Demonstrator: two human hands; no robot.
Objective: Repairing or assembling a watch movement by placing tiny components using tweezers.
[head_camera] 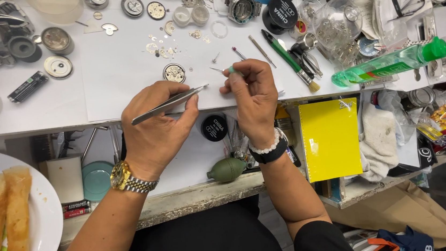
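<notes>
**Two Hands, Two Tiny Tools**

While both hands rested at the front edge of the white bench [44, 111], each one held a small tool. The left hand [155, 123] was closed around shiny metal tweezers [170, 104], and their thin tip pointed right, toward the other hand. The right hand [253, 98] pinched a small screwdriver [223, 70] with a pale green handle, its sharp point aimed left. The two tips were near each other but not touching.

Just behind the hands, on white paper [121, 70], lay a round watch movement [174, 73]. Further back, tiny metal parts [160, 47] were spread loose on the paper.

Two small clear cups [191, 16] stood side by side near the back; what was in them was too small to tell. A clear glass dome [336, 21] on the right covered little silver pieces. A green plastic bottle [389, 63] lay on its side at the right, holding clear liquid. A white plate [45, 211] at the lower left carried folded golden flatbreads [3, 225]. A green rubber blower [227, 169] sat on a lower shelf under the bench.
</notes>
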